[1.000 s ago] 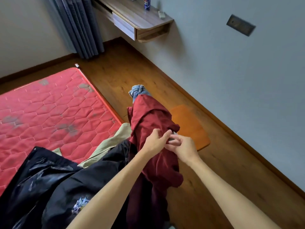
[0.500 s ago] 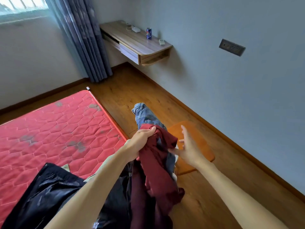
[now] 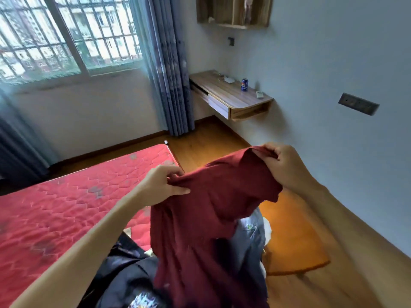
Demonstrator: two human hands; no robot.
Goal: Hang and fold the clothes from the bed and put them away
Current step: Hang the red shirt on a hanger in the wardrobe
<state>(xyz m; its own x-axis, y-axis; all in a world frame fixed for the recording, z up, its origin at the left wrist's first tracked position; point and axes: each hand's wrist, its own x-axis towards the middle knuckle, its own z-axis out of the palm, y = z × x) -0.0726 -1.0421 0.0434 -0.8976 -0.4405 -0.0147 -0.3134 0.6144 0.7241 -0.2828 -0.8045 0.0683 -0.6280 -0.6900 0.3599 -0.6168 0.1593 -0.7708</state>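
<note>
Head view: left hand point(image 3: 163, 184) and right hand point(image 3: 283, 166), held apart, each pinch the top edge of the maroon garment point(image 3: 206, 221), lifting it above the bed point(image 3: 66, 210), likely spreading it to find its shape. Dark clothes point(image 3: 124, 276) lie beneath.

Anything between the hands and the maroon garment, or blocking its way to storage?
Nothing: left hand and right hand both pinch the maroon garment at its top edge. Its lower part drapes over the black garment and jeans beneath. No wardrobe or rail in view, so that path can't be judged.
</note>
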